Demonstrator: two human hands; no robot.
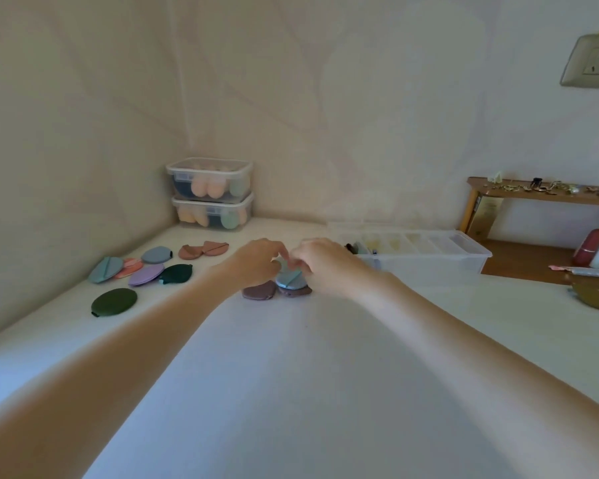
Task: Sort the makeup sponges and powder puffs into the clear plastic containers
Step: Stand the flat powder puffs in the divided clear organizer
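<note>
White table, with places given relative to the long divided clear container at its far right. Left of that container, in the far corner, two lidded clear tubs stand stacked, sponges inside. Just left of the container, both hands meet over a blue powder puff lying atop two mauve puffs: the right hand and the left hand appear to pinch its strap, though blur hides the fingertips. Farther left lie loose puffs, a dark green puff nearest the viewer.
</note>
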